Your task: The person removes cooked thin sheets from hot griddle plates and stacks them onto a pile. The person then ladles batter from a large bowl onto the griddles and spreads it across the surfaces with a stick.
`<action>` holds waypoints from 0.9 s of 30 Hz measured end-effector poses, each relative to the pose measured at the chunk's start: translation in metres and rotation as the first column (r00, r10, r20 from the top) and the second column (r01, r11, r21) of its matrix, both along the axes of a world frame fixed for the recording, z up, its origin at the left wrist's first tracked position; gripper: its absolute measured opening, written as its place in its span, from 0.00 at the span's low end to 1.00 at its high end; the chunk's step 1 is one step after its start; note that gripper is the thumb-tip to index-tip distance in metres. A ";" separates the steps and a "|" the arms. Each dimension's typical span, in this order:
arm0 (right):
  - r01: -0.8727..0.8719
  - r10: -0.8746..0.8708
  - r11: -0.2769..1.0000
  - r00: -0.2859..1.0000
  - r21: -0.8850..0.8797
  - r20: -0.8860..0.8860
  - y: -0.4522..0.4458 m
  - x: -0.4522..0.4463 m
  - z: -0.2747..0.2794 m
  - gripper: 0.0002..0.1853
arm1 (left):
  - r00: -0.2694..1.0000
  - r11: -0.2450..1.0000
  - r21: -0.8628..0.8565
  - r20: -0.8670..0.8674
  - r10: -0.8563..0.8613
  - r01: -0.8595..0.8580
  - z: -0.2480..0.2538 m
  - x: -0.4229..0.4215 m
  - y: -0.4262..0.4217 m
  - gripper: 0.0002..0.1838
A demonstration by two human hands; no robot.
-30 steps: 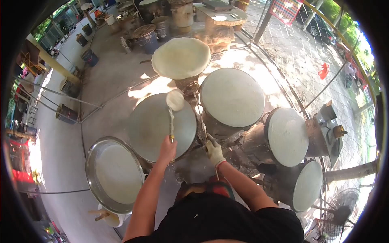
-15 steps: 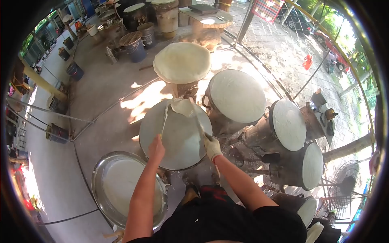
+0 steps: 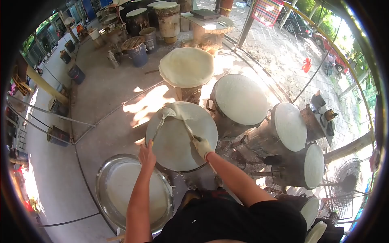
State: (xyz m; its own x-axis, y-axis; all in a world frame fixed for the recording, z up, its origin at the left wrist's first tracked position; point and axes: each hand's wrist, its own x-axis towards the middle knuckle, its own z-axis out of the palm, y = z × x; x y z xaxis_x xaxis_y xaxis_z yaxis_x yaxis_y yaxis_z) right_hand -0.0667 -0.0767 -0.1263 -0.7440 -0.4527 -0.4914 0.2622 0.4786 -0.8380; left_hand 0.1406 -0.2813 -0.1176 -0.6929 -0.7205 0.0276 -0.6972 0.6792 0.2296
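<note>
My left hand (image 3: 147, 153) is bare and closed round the handle of a ladle-like tool (image 3: 165, 112), its whitish head over the far left part of a round flat pan top (image 3: 174, 152). My right hand (image 3: 201, 146), in a pale work glove, grips a long flat stick (image 3: 188, 128) that slants to the same far part of the pan. The tools' far ends lie close together; whether they touch is unclear. A thin pale layer covers part of the pan's surface. Beside my left forearm stands a wide metal basin (image 3: 104, 166) of white, batter-like liquid.
Drum-like pots with pale round tops, including a large one (image 3: 240, 99), curve along my right. A round pale-topped stand (image 3: 186, 67) is beyond the pan. Buckets (image 3: 137, 56) stand farther back. A wire fence (image 3: 291, 48) and a fan (image 3: 346, 180) are on the right.
Both tools have swung left over the pan, and the left hand has moved left and slightly nearer. The whitish piece between the tool ends has shifted left. The camera view has shifted slightly.
</note>
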 end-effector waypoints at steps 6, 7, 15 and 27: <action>0.072 -0.066 0.993 0.996 -0.090 0.064 0.027 -0.028 -0.010 0.21 | 1.000 1.000 -0.015 -0.002 0.017 -0.017 0.025 0.036 -0.008 0.35; 0.169 -0.167 0.978 0.986 -0.123 0.027 0.029 -0.025 -0.036 0.21 | 0.999 1.000 0.015 0.032 0.027 -0.027 0.028 0.041 -0.008 0.35; -0.164 0.159 0.986 0.978 0.026 0.132 0.020 -0.041 0.032 0.18 | 0.992 0.995 0.034 0.087 0.091 -0.095 0.021 0.092 0.005 0.35; -0.207 0.198 0.977 0.971 -0.054 -0.134 0.013 -0.068 0.008 0.20 | 0.940 0.918 0.228 -0.029 0.339 -0.324 0.026 0.135 0.076 0.32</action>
